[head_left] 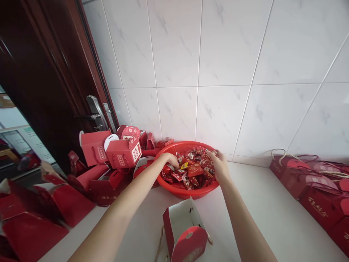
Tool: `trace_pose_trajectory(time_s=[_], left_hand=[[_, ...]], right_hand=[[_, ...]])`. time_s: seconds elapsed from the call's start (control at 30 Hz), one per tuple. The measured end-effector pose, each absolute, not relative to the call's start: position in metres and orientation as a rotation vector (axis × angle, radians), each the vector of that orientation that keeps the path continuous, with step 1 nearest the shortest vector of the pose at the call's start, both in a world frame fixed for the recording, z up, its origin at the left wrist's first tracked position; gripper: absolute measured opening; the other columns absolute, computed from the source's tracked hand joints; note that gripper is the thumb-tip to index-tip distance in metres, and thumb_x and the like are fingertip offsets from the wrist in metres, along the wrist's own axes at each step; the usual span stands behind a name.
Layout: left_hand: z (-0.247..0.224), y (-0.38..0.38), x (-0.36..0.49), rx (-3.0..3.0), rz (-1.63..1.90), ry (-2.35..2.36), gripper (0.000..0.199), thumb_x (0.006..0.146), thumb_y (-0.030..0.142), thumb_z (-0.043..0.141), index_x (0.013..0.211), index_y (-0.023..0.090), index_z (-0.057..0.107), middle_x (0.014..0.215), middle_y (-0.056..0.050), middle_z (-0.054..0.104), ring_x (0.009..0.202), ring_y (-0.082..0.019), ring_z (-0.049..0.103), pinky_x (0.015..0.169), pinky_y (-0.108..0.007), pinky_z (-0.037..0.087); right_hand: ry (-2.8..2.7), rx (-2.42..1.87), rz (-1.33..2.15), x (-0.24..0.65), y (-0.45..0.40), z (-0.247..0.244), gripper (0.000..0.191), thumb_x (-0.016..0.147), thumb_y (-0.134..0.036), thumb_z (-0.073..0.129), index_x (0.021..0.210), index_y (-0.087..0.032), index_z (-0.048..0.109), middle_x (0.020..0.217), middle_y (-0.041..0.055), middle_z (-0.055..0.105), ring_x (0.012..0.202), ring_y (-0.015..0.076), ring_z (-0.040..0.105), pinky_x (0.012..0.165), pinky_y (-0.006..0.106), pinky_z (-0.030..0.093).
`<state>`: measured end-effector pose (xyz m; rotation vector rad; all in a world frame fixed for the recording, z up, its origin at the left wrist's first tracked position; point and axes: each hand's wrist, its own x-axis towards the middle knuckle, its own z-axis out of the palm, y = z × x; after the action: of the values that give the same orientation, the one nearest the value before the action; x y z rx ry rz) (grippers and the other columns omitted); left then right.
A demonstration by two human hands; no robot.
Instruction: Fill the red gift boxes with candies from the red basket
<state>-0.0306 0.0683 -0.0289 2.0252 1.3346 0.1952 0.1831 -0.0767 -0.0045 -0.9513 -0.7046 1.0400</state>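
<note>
Your left hand point(170, 159) and right hand point(221, 166) touch small glossy red packets point(195, 170) in a round red plastic basket point(188, 194). Whether your fingers pinch any, I cannot tell.

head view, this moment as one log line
left hand: among small packets in red basket | right hand: at patterned packet, right side | open box: in front of basket

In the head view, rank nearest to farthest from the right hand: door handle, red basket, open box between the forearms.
From the right hand:
1. Red basket, right at the hand.
2. Open box, between the forearms.
3. Door handle, far to the left.
</note>
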Motion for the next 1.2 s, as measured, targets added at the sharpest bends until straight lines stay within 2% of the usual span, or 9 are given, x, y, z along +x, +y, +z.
trace_pose_trajectory(time_s=[0.13, 0.27, 0.4, 0.5, 0.7, 0.9, 1.1, 1.2], left_hand=[[-0.017, 0.059, -0.029, 1.943, -0.191, 1.281, 0.013, 0.045, 0.018, 0.079, 0.054, 0.02, 0.071, 0.057, -0.002, 0.067, 0.056, -0.021, 0.06, 0.055, -0.03, 0.047], [-0.007, 0.05, -0.023, 1.913, -0.299, 1.119, 0.015, 0.048, 0.021, 0.081, 0.063, 0.022, 0.077, 0.067, -0.002, 0.074, 0.066, -0.021, 0.064, 0.06, -0.028, 0.05], [-0.002, 0.048, -0.018, 1.897, -0.319, 1.008, 0.021, 0.04, 0.019, 0.086, 0.059, 0.022, 0.077, 0.066, 0.0, 0.075, 0.065, -0.019, 0.064, 0.06, -0.026, 0.051], [0.001, 0.047, -0.022, 1.885, -0.231, 0.986, 0.022, 0.041, 0.025, 0.088, 0.061, 0.021, 0.078, 0.064, 0.0, 0.074, 0.061, -0.017, 0.062, 0.057, -0.024, 0.05], [0.013, 0.039, -0.03, 1.691, 0.339, 0.992, 0.028, 0.048, 0.033, 0.091, 0.07, 0.019, 0.079, 0.071, -0.002, 0.075, 0.063, -0.014, 0.065, 0.063, -0.025, 0.051], [0.025, 0.026, -0.018, 1.533, 0.596, 0.966, 0.021, 0.057, 0.025, 0.088, 0.073, 0.015, 0.078, 0.073, -0.003, 0.075, 0.068, -0.014, 0.064, 0.067, -0.025, 0.05], [0.034, 0.015, -0.014, 1.469, 0.683, 0.859, 0.013, 0.065, 0.017, 0.074, 0.077, 0.014, 0.076, 0.066, 0.0, 0.069, 0.056, -0.008, 0.055, 0.053, -0.02, 0.039], [0.036, 0.013, -0.015, 1.479, 0.658, 0.769, 0.016, 0.061, 0.015, 0.07, 0.076, 0.013, 0.075, 0.071, -0.001, 0.07, 0.05, -0.006, 0.051, 0.047, -0.021, 0.033]], right_hand=[[-0.715, -0.95, 1.043, 0.184, -0.077, -0.005, 0.03, 0.059, -0.04, 0.083, 0.075, -0.022, 0.066, 0.067, 0.0009, 0.072, 0.064, 0.0224, 0.07, 0.059, 0.032, 0.058], [-0.732, -0.949, 1.041, 0.185, -0.077, -0.005, 0.03, 0.059, -0.04, 0.083, 0.075, -0.021, 0.066, 0.07, 0.0021, 0.073, 0.064, 0.0219, 0.069, 0.057, 0.031, 0.057], [-0.727, -0.961, 1.04, 0.184, -0.077, -0.004, 0.031, 0.057, -0.04, 0.084, 0.074, -0.021, 0.066, 0.067, 0.001, 0.072, 0.067, 0.0228, 0.07, 0.059, 0.032, 0.058], [-0.722, -0.96, 1.04, 0.184, -0.077, -0.003, 0.03, 0.058, -0.039, 0.084, 0.074, -0.021, 0.065, 0.066, -0.0003, 0.071, 0.067, 0.0226, 0.071, 0.062, 0.032, 0.059], [-0.732, -0.921, 1.067, 0.184, -0.077, -0.004, 0.028, 0.059, -0.037, 0.082, 0.074, -0.021, 0.065, 0.066, 0.0013, 0.073, 0.064, 0.023, 0.071, 0.061, 0.034, 0.059], [-0.752, -0.951, 1.042, 0.184, -0.078, -0.004, 0.026, 0.059, -0.037, 0.082, 0.072, -0.021, 0.067, 0.067, 0.0026, 0.074, 0.066, 0.0232, 0.071, 0.057, 0.031, 0.056], [-0.767, -0.935, 1.068, 0.184, -0.076, -0.004, 0.027, 0.059, -0.037, 0.083, 0.073, -0.02, 0.067, 0.07, 0.0027, 0.074, 0.066, 0.0224, 0.07, 0.06, 0.032, 0.057], [-0.781, -0.929, 1.077, 0.184, -0.076, -0.005, 0.028, 0.059, -0.037, 0.084, 0.073, -0.02, 0.067, 0.071, 0.003, 0.074, 0.067, 0.0226, 0.071, 0.061, 0.032, 0.058]])
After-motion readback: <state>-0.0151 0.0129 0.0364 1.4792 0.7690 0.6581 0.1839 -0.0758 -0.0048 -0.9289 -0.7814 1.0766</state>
